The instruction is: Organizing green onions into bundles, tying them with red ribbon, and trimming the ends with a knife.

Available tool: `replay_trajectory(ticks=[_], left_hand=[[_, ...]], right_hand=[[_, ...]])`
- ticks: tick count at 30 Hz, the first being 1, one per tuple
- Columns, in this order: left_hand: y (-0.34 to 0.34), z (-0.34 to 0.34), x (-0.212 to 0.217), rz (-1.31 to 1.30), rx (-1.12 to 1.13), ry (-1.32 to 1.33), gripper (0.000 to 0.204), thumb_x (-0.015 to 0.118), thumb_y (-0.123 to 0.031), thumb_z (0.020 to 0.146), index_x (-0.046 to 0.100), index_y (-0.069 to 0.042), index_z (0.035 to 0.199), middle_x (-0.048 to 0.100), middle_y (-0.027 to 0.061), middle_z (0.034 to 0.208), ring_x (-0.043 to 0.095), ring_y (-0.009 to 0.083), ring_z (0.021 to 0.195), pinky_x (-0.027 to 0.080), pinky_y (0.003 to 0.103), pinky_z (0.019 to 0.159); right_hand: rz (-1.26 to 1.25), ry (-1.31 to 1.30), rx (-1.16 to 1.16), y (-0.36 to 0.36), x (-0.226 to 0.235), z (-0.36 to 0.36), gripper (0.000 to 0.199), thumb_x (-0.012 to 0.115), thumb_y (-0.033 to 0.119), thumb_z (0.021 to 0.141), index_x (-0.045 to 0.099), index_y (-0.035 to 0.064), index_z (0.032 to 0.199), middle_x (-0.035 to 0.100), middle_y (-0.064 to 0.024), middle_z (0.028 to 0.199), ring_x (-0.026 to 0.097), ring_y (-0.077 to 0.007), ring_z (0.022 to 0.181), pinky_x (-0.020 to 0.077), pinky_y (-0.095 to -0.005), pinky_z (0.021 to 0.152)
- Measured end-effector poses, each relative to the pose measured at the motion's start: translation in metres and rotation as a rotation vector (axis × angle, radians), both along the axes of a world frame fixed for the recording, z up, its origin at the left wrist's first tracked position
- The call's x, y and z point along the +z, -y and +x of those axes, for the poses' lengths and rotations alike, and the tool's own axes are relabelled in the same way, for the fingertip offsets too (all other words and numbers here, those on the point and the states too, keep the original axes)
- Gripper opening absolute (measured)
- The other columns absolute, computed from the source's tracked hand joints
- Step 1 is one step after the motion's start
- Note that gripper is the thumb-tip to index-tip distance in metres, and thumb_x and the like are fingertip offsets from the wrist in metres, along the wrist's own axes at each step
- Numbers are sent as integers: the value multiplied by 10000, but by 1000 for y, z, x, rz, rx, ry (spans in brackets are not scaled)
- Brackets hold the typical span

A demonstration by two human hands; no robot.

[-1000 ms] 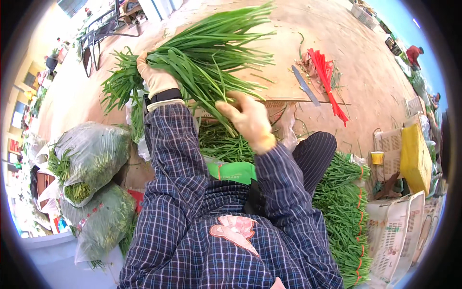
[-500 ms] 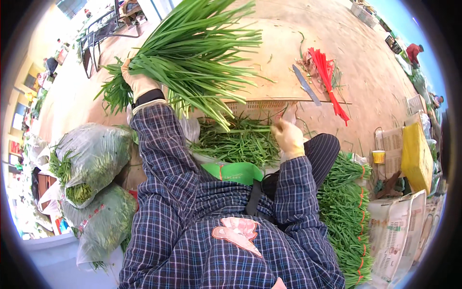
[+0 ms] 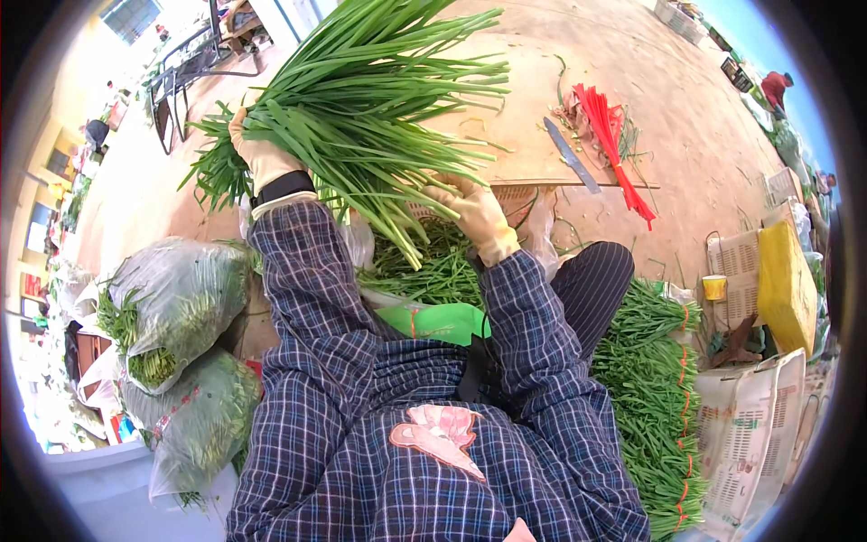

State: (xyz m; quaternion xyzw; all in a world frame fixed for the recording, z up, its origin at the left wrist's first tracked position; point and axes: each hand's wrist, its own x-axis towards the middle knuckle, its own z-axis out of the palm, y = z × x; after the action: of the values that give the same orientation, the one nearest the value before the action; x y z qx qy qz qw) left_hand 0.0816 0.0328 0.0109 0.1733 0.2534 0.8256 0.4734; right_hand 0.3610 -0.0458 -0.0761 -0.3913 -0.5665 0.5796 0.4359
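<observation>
My left hand (image 3: 266, 163), in a pale glove with a dark band at the wrist, is closed around a big bunch of garlic chives (image 3: 361, 108). The leafy ends droop left of that hand, and the pale stem ends fan out to the right. At the lower stem ends is my gloved right hand (image 3: 477, 217), its fingers closed on a few stems; the fingertips are partly hidden among them. Below the bunch, loose green leaves (image 3: 442, 275) lie heaped in front of my lap, next to a green panel (image 3: 433, 322).
A board (image 3: 524, 154) ahead carries a knife (image 3: 572, 155) and red ties (image 3: 607, 135). Tied chive bundles (image 3: 646, 406) are stacked at my right, beside a white crate (image 3: 745, 434) and a yellow box (image 3: 784, 285). Filled plastic bags (image 3: 185, 298) stand at left. Other people are far off.
My right hand has moved left and up from above the loose leaves to the stem ends of the bunch. The left hand keeps its hold, shifted slightly.
</observation>
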Motion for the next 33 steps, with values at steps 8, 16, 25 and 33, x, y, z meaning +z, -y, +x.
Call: replay_trajectory(ticks=[8,16,25,33], left_hand=[[-7,-29,1,40,-15,32,340,486,-340,779,598,-53,922,637,126,919,598,296,807,490,431,733],[-13,-44,7,78,113,-67,319,447,-264,799,620,-22,914,641,177,957,625,311,791,526,413,697],[-7,-10,6,150,-27,160,375,494,-354,773,606,-37,939,639,156,935,608,312,807,496,437,741],[4,-19,11,221,-58,23,231,487,-203,777,643,-36,807,660,131,815,634,274,681,541,385,597]], right_hand=[[277,768,-164,13,-56,63,199,643,164,783,657,27,928,657,-152,950,639,-264,843,487,-339,793],[93,298,-114,26,-42,38,400,679,305,785,622,32,1072,665,-138,935,632,-212,858,483,-329,793],[-374,-620,-141,10,13,-52,347,574,199,889,552,5,1177,615,-89,1093,564,-170,973,435,-304,850],[-84,340,-213,12,-55,26,355,654,214,760,658,-29,1018,690,-105,882,638,-207,852,474,-293,791]])
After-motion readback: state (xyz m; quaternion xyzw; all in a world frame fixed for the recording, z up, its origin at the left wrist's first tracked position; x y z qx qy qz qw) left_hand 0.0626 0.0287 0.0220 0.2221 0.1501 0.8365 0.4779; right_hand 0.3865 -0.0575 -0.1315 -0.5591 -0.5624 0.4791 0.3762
